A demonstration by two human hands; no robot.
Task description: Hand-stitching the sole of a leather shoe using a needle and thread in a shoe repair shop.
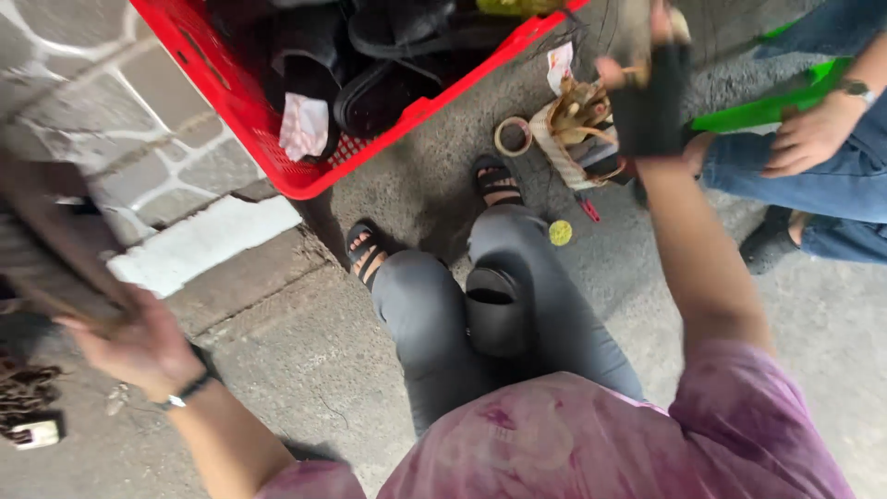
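I sit on the ground in grey trousers and black sandals. A black slip-on shoe (494,310) rests between my thighs. My left hand (134,346) is out to the left, blurred, gripping a long brown board-like piece (55,245). My right hand (617,72) is raised at the upper right and closed around a black shoe piece (651,111); only the thumb and fingertips show around it.
A red plastic crate (236,102) of black shoes stands ahead on the left. A tape ring (513,136), a small woven basket of tools (568,139) and a yellow disc (560,232) lie near my feet. Another person's hand (808,139) and jeans are at right, by a green object (767,106).
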